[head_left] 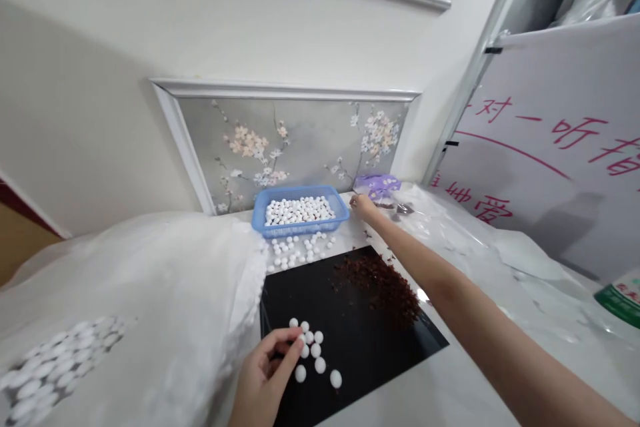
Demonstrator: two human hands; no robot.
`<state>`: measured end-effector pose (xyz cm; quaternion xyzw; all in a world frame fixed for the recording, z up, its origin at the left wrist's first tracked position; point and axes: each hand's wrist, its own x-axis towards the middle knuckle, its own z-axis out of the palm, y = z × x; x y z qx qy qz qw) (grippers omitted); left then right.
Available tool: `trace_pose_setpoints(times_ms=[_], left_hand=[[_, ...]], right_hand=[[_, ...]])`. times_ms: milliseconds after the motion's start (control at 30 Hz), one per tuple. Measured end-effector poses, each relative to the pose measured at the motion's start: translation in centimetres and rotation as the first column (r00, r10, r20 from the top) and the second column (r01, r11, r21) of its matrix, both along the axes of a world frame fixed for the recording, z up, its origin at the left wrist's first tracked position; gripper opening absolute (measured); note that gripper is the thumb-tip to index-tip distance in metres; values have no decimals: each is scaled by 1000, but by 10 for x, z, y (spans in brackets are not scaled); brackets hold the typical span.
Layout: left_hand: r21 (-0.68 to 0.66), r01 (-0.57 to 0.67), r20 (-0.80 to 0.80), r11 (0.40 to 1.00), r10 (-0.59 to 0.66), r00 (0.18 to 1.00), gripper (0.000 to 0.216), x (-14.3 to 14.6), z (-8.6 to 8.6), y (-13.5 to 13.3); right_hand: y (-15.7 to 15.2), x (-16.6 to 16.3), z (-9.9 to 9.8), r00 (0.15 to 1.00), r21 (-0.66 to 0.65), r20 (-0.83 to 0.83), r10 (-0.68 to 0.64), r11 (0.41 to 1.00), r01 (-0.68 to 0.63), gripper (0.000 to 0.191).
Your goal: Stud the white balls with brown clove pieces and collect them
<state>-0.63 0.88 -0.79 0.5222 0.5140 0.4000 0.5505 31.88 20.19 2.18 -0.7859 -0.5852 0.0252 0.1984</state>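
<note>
While the left hand (265, 373) pinches a white ball (303, 338) amid others on the black board (310, 297), the right hand (363, 205) curls beside the blue basket (300, 231) (what it grips, I cannot tell); red handwriting (580, 132) on the white panel (540, 210) includes "对一听".
</note>
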Motion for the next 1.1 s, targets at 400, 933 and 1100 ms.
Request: trace_pose_setpoints(times_ms=[400,933,1100], left_hand=[[13,-73,40,997,73,997,37,7,23,-2],[60,-176,-2,983,176,984,40,14,15,-1],[62,-179,-40,982,182,983,40,11,18,-5]], right_hand=[[-194,-49,-23,870,368,-473,142,929,48,18],[-209,-101,-34,914,383,-16,405,847,-369,27],[-207,-95,-38,924,330,38,381,868,-372,12]])
